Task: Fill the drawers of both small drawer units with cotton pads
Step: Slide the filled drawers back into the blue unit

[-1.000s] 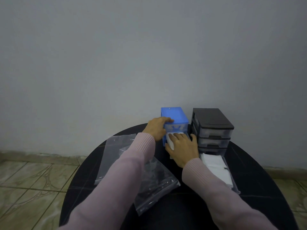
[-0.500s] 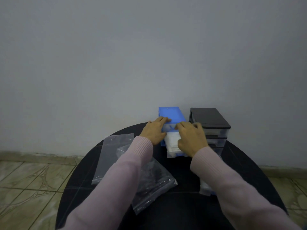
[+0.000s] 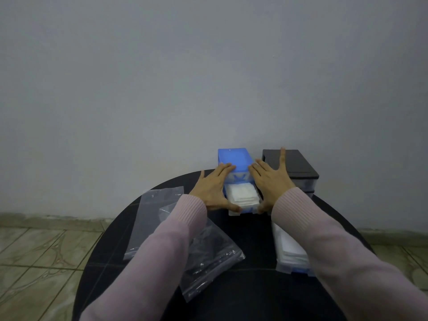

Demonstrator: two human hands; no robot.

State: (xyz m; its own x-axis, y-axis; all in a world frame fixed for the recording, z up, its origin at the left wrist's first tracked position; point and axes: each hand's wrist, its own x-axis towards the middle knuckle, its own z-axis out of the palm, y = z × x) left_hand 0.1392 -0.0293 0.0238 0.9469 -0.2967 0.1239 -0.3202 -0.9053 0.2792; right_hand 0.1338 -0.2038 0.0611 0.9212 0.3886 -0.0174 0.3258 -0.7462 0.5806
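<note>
Both hands, the left hand (image 3: 212, 189) and right hand (image 3: 269, 181), lie flat with fingers straight against either side of the blue drawer unit (image 3: 234, 158), flanking its pulled-out drawer (image 3: 243, 208) of cotton pads (image 3: 242, 194).

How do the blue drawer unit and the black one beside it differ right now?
The blue drawer unit has a drawer pulled out, showing white cotton pads; the black drawer unit shows no drawer pulled out. Both hands, left and right, flank the blue unit's drawer, while only the right hand's fingers reach over the black unit. Both units stand side by side against the wall on the round black table.
</note>
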